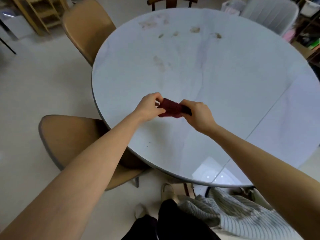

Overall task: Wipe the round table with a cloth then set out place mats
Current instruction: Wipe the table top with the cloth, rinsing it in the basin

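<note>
My left hand [150, 105] and my right hand [197, 113] are both closed on the same small dark red cloth [173, 108]. Each one pinches one end of it, so the cloth is stretched between them, a little above the near-left part of the round table [233, 94]. The long axis of the cloth runs from left to right, across my view. I judge I am folding or arranging it before the wiping, which seems not yet begun.

From the hands, the work lies forward. The brownish stains [161, 62] are nearest, ahead and slightly to the left of the cloth, and more stains [194, 29] sit well apart near the far edge. The left hand is a bit nearer to the first marks, but the far ones ask a long reach over the top.

I see no place mats on the table. A striped fabric [242, 215] lies low beside my legs; I cannot tell what it is.
</note>
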